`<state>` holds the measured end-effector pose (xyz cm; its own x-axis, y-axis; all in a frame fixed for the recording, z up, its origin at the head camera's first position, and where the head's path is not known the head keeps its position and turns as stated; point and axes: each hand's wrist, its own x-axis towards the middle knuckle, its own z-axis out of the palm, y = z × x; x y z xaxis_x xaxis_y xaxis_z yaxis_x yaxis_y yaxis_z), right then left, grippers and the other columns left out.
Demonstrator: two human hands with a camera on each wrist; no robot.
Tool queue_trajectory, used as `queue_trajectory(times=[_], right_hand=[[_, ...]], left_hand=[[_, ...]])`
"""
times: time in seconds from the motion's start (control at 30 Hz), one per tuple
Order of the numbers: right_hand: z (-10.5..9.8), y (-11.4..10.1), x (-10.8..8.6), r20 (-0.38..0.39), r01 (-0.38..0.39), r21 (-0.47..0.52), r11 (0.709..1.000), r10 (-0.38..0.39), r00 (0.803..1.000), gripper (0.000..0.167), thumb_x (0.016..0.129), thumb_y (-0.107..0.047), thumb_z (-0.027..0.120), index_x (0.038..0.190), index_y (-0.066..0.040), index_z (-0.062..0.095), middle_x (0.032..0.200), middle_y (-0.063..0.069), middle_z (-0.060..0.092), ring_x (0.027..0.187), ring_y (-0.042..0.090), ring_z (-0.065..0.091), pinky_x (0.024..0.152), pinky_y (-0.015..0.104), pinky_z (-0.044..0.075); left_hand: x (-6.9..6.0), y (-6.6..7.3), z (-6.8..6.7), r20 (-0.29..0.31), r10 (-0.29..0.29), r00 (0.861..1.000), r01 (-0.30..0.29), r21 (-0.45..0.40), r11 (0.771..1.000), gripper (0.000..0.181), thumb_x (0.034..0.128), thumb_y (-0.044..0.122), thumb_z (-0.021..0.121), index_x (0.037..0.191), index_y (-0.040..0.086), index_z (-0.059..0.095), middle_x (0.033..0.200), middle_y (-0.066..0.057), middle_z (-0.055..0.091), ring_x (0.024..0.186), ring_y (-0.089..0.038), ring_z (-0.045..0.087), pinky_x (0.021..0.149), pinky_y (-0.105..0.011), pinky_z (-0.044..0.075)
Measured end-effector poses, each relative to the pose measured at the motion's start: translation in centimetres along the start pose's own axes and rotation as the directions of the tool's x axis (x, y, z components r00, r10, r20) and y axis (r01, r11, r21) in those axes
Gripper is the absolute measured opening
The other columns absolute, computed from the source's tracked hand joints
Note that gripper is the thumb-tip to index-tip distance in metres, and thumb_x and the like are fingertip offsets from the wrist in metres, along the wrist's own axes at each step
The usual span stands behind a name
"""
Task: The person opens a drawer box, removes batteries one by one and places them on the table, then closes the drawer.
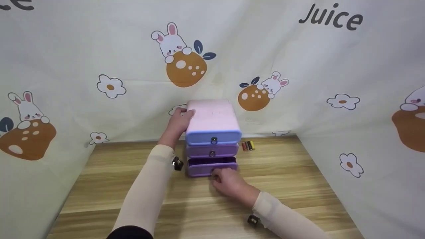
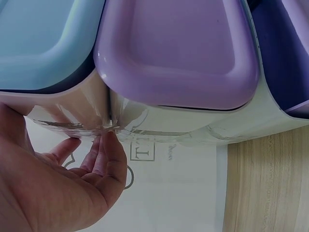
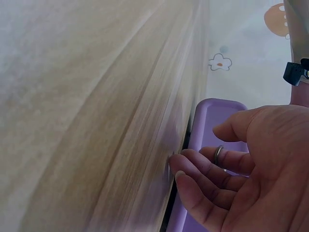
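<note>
A small three-drawer organizer [image 1: 212,116] has a pale pink top, one blue drawer front [image 1: 199,137] and two purple ones below. The bottom drawer [image 1: 199,170] stands slightly pulled out, its dark inside showing. My left hand [image 1: 181,121] rests against the organizer's left side near the top, thumb at the upper edge; in the left wrist view its fingers [image 2: 113,154] touch the side wall. At the bottom drawer's front is my right hand [image 1: 229,182], fingers bent. A metal ring pull [image 3: 218,154] circles one finger in the right wrist view.
Several small batteries [image 1: 248,145], red, black and yellow, lie on the wooden table [image 1: 282,182] right of the organizer. Behind and on both sides hangs a pale cloth [image 1: 132,49] printed with rabbits, oranges and flowers.
</note>
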<state>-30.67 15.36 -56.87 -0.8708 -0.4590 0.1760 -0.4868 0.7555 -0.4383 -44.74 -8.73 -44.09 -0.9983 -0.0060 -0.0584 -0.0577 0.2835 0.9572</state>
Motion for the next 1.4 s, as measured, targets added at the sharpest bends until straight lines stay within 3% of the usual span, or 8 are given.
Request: queue_trajectory(times=[0.53,0.8,1.1,1.4], right_hand=[[0.0,0.0,-0.2,0.002,-0.002,0.009,1.0,0.002,1.0,0.014,0.091,-0.012,0.075,0.105,-0.01,0.079,0.072,-0.012,0.057,0.064,0.006,0.052,0.056,0.027,0.046],[0.0,-0.1,-0.4,-0.015,0.017,-0.023,1.0,-0.018,1.0,0.006,0.094,-0.015,0.076,0.099,-0.013,0.077,0.07,-0.013,0.054,0.062,0.006,0.05,0.055,0.027,0.044],[-0.2,-0.5,-0.9,0.0,0.017,-0.036,0.999,-0.017,1.0,0.016,0.089,-0.013,0.077,0.104,-0.011,0.078,0.071,-0.012,0.054,0.063,0.008,0.051,0.057,0.029,0.046],[-0.1,-0.5,-1.2,-0.001,0.021,-0.029,0.999,-0.021,1.0,0.012,0.091,-0.015,0.079,0.103,-0.012,0.078,0.075,-0.011,0.061,0.065,0.008,0.054,0.062,0.029,0.051]], left_hand=[[0.0,0.1,0.0,0.006,-0.011,1.0,0.011,0.008,1.0,0.072,0.1101,0.056,0.057,0.161,0.006,0.043,0.158,-0.022,0.051,0.137,-0.033,0.054,0.115,-0.051,0.046],[-0.1,0.1,0.0,0.012,-0.018,1.0,0.018,-0.014,1.0,0.072,0.1101,0.056,0.058,0.16,0.007,0.043,0.156,-0.021,0.052,0.134,-0.032,0.056,0.113,-0.051,0.048],[-0.1,0.0,-0.1,0.01,-0.016,1.0,0.016,-0.004,1.0,0.073,0.1093,0.057,0.058,0.16,0.007,0.043,0.156,-0.022,0.051,0.136,-0.033,0.054,0.114,-0.051,0.047],[0.0,0.2,-0.1,0.01,-0.016,1.0,0.016,-0.006,1.0,0.073,0.1098,0.056,0.058,0.16,0.006,0.043,0.156,-0.022,0.051,0.136,-0.034,0.055,0.115,-0.052,0.047]])
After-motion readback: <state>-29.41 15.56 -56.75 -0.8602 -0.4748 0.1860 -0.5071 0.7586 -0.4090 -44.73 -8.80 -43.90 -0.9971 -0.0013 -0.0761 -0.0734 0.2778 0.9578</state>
